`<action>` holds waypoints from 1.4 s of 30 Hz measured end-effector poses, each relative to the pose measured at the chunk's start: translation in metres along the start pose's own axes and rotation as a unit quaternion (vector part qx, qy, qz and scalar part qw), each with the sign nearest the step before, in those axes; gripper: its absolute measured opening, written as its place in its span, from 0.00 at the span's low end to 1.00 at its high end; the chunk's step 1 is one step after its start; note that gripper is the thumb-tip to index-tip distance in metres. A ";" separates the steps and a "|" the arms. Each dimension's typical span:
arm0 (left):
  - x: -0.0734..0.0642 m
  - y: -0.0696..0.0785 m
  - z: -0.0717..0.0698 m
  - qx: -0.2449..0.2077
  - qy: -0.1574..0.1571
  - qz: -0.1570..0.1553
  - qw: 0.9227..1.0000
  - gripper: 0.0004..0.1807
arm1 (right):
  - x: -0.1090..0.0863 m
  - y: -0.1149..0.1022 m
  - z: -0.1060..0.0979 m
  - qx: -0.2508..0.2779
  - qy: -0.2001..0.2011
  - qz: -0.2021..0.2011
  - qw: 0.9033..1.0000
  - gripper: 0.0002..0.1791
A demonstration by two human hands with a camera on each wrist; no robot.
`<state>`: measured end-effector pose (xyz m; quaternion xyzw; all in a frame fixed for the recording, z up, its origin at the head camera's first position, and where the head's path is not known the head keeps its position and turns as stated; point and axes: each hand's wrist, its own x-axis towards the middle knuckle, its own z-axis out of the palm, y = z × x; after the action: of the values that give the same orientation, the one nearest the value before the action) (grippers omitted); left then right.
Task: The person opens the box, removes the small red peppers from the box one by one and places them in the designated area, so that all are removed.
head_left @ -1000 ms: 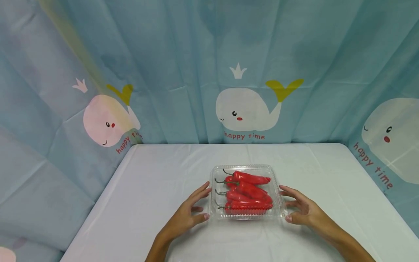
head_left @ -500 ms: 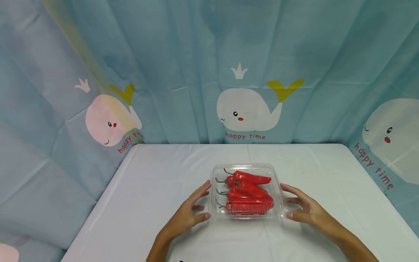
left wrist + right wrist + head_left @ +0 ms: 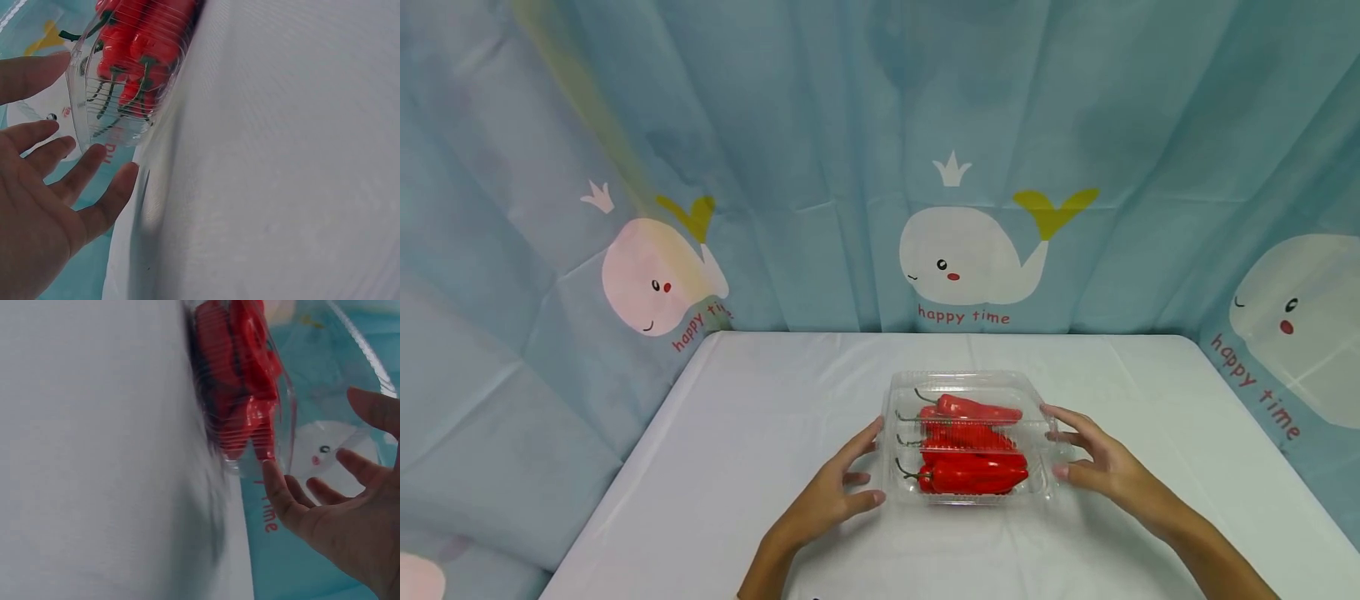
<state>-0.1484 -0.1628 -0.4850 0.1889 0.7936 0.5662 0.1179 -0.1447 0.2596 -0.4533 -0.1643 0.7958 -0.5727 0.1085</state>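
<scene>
A clear plastic clamshell box [image 3: 891, 475] stands on the white table with several red chili peppers [image 3: 976, 477] inside, their dark green stems to the left. Its lid [image 3: 962, 377] is raised at the front and tilts back. At the box's left side is my left hand [image 3: 827, 500], fingers spread; in the left wrist view its thumb tip lies at the rim, and contact is hard to tell. My right hand [image 3: 1108, 475] stands at the right side, fingers spread and loosely bent. In the right wrist view, the forefinger and thumb are near the box and lid edge, gripping nothing.
White cloth [image 3: 775, 392] covers the table. Behind and beside it hangs a blue curtain [image 3: 805, 267] printed with white whales and "happy time" lettering. The table's back edge meets the curtain.
The lid's front edge has lifted and swung back, so the front pepper shows uncovered. My right hand has risen slightly; the left hand has hardly moved.
</scene>
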 end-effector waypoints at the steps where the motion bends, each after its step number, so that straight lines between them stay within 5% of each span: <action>1: 0.000 0.000 0.000 -0.001 -0.002 0.001 1.000 0.51 | 0.001 -0.001 -0.001 -0.001 0.001 -0.005 1.000 0.40; 18: 0.006 0.003 -0.003 0.011 -0.017 0.037 0.999 0.45 | 0.025 -0.005 -0.010 -0.034 0.029 -0.080 0.996 0.38; 30: 0.013 0.000 -0.003 0.026 -0.020 0.030 0.999 0.43 | 0.034 -0.004 -0.009 -0.038 0.047 -0.035 0.998 0.41; 42: 0.024 0.005 0.000 0.057 -0.020 0.041 0.997 0.41 | 0.045 0.004 -0.010 -0.048 0.058 -0.051 0.996 0.44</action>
<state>-0.1689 -0.1509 -0.4794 0.2390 0.8135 0.5209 0.0989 -0.1899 0.2517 -0.4529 -0.1763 0.8178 -0.5473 0.0252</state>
